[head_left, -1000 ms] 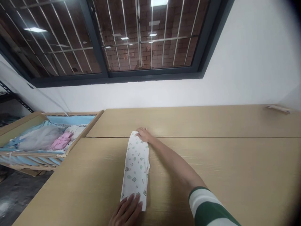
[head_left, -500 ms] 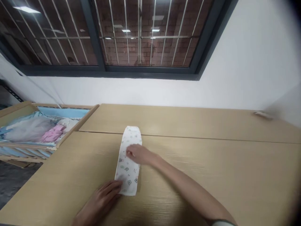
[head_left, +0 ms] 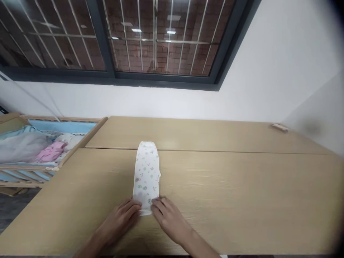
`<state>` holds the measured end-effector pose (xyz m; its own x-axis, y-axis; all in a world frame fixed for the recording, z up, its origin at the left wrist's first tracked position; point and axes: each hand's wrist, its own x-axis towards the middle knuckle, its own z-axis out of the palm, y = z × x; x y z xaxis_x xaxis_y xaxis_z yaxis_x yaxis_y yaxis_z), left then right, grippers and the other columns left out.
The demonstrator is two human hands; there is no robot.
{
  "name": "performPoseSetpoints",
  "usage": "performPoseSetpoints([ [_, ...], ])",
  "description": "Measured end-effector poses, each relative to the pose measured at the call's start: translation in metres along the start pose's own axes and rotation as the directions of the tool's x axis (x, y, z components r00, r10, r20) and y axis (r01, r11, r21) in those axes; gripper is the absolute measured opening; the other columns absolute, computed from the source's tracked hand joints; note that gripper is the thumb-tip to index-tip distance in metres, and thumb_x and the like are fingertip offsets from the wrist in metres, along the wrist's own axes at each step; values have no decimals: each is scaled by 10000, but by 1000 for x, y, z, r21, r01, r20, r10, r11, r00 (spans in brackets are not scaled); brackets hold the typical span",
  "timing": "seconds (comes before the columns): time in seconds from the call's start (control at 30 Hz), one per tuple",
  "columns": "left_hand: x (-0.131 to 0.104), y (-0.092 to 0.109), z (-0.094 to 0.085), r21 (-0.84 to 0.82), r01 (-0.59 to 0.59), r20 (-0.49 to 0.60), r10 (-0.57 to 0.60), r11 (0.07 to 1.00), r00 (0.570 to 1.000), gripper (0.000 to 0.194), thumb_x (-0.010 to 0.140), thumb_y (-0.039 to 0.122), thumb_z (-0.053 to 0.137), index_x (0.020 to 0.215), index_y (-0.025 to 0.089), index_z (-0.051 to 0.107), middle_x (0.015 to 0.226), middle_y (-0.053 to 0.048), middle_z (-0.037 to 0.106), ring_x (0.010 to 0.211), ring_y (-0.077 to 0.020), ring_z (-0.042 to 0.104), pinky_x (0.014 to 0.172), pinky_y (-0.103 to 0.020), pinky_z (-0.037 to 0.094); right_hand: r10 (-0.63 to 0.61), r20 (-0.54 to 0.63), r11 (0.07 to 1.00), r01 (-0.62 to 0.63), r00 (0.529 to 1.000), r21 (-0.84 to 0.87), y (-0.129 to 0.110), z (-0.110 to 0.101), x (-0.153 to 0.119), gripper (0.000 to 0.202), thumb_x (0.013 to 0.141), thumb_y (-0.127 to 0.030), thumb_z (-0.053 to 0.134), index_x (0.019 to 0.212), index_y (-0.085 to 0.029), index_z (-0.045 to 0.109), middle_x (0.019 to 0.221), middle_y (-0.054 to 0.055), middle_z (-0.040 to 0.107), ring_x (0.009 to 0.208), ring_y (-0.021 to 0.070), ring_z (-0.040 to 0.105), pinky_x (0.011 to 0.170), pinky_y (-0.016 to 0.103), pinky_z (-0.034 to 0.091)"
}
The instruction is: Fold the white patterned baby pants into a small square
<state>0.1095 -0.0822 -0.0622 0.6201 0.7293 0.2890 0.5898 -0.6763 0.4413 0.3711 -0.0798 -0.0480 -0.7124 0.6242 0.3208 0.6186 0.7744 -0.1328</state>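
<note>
A narrow folded white cloth [head_left: 147, 168] with small printed figures lies lengthwise on the wooden tabletop, its rounded far end crossing the seam. My left hand [head_left: 123, 216] has its fingers pressed together on the near left corner. At the near right corner, my right hand [head_left: 169, 218] grips the edge with fingers bent and close together. A small bump sticks out from the cloth's right side. Both thumbs are largely hidden under the hands, and what kind of cloth item this is cannot be made out.
To the left stands a wooden crib [head_left: 80, 145] with blue lining, holding a pink cloth [head_left: 51, 152] and a pale translucent bundle [head_left: 21, 147]. A small flat object [head_left: 280, 127] lies at the far right of the tabletop [head_left: 228, 193]. A barred window [head_left: 161, 39] is above.
My right hand has come from the middle of the cloth back to its near right corner. My left hand stays at the near left corner. The view has shifted slightly right.
</note>
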Motion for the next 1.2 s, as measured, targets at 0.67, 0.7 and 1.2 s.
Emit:
performPoseSetpoints([
  [0.67, 27, -12, -62, -380, 259, -269, -374, 888, 888, 282, 918, 462, 615, 995, 230, 755, 785, -2, 736, 687, -174, 673, 638, -261, 544, 403, 13, 754, -340, 915, 562, -13, -74, 76, 237, 1090, -315, 355, 1061, -225, 573, 1027, 52, 629, 970, 189, 601, 883, 324, 474],
  [0.7, 41, -21, -68, -377, 259, -272, -373, 889, 887, 310, 920, 478, 597, 1010, 223, 749, 812, -10, 738, 707, -178, 674, 647, -265, 538, 406, -7, 759, -334, 914, 559, -1, -73, 87, 246, 1086, -328, 366, 1034, -221, 581, 1024, 55, 624, 969, 190, 595, 888, 325, 465],
  [1.2, 156, -118, -46, -135, 530, -178, -547, 837, 818, 251, 986, 298, 556, 1156, 143, 657, 1082, -132, 740, 982, -229, 695, 861, -328, 514, 621, -57, 694, -514, 782, 505, 135, 36, 183, 138, 917, -278, 500, 874, -179, 585, 818, 27, 636, 793, 181, 567, 765, 308, 479],
])
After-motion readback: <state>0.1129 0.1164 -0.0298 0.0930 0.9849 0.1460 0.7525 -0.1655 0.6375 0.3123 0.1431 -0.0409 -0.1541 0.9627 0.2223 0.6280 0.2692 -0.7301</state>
